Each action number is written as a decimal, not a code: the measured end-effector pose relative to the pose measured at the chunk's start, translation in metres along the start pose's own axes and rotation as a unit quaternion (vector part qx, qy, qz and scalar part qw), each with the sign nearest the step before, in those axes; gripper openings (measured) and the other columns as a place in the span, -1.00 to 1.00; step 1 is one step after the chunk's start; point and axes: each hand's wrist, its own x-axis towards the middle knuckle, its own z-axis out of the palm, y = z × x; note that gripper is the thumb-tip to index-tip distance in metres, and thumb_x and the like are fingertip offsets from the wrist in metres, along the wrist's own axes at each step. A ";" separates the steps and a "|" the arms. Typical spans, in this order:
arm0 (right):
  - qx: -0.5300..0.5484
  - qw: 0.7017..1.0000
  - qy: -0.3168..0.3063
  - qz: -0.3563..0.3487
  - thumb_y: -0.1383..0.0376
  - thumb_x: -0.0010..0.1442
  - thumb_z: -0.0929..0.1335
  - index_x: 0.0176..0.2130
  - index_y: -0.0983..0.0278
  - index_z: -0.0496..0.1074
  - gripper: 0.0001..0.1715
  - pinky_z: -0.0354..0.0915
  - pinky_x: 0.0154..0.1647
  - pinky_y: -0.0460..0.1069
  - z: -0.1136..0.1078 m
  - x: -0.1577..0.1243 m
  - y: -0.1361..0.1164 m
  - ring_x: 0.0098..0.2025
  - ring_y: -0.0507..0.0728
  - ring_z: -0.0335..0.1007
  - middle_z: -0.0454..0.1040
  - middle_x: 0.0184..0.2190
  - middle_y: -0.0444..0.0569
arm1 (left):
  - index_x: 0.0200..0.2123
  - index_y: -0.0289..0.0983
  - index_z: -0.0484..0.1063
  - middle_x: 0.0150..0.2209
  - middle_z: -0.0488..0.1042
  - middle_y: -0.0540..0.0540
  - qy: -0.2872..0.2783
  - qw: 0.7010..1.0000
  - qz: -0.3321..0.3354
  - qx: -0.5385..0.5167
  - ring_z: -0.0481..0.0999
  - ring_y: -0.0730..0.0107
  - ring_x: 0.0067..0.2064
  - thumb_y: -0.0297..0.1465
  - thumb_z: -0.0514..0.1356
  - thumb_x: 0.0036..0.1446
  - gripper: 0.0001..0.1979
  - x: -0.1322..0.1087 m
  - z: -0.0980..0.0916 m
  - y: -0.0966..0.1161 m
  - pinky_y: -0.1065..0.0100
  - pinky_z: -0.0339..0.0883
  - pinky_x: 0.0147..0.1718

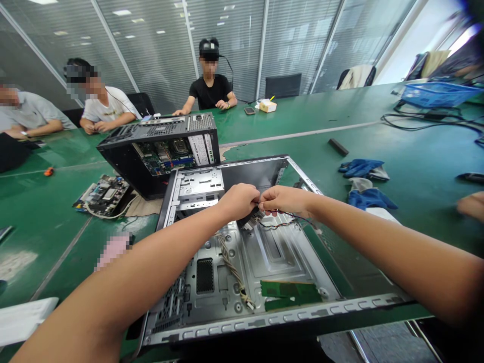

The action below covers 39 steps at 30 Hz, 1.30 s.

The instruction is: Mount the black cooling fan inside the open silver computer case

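Observation:
Over the middle of an open computer case [280, 252], my left hand [242, 200] and my right hand [283, 200] meet fingertip to fingertip. Both are closed in a pinch at a thin dark cable [289, 215], whose end is hidden by the fingers. Directly beneath them is a CPU cooler [250, 221] with metal fins, its top partly covered by my left hand. Twisted coloured wires [278, 226] run rightward from it. On the case floor lie two green memory modules [289, 290] near the front edge and a bundle of beige wires [230, 262].
Behind the case stands another computer case [159, 151] with its motherboard showing. A loose motherboard [106, 195] lies left. Blue-grey gloves [368, 186], a dark bar [338, 147] and a blue basket [438, 95] are at the right. Several people sit around the green table [302, 136].

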 end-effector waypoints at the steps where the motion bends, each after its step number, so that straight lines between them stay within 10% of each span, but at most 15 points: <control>1: 0.010 1.000 -0.008 0.004 0.20 -0.05 0.36 -0.55 0.26 0.35 -0.82 0.06 -0.49 -0.06 0.000 -0.001 -0.001 -0.51 0.01 0.18 0.36 -0.57 -0.13 | -0.41 -0.26 0.56 -0.40 0.50 -0.05 -0.001 1.000 0.000 0.002 0.46 0.39 -0.36 -0.49 0.16 0.06 -0.84 0.000 0.000 0.000 0.39 0.24 -0.38; 18: 0.032 0.999 0.005 0.016 0.25 0.02 0.31 -0.51 0.30 0.39 -0.83 0.01 -0.55 -0.07 0.003 0.002 0.001 -0.51 0.01 0.27 0.47 -0.49 -0.04 | -0.41 -0.25 0.59 -0.37 0.56 -0.08 -0.009 0.999 0.000 0.037 0.50 0.35 -0.35 -0.42 0.19 0.06 -0.85 -0.002 -0.004 0.003 0.38 0.27 -0.38; 26: -0.008 1.000 0.022 0.000 0.34 -0.07 0.29 -0.56 0.28 0.37 -0.91 0.28 -0.39 -0.03 0.005 0.007 0.002 -0.51 0.06 0.36 0.42 -0.58 -0.08 | -0.40 -0.24 0.60 -0.35 0.57 -0.08 -0.016 0.999 0.000 0.039 0.53 0.33 -0.32 -0.43 0.17 0.06 -0.82 -0.003 -0.008 0.007 0.37 0.30 -0.36; 39: -0.091 0.993 0.072 0.010 0.30 -0.06 0.31 -0.50 0.26 0.38 -0.93 0.08 -0.49 -0.04 0.001 0.006 0.007 -0.51 0.06 0.29 0.36 -0.60 -0.14 | -0.33 -0.18 0.60 -0.26 0.59 -0.05 -0.013 0.998 -0.034 0.059 0.55 0.31 -0.28 -0.43 0.12 0.10 -0.77 -0.003 -0.004 0.009 0.37 0.30 -0.37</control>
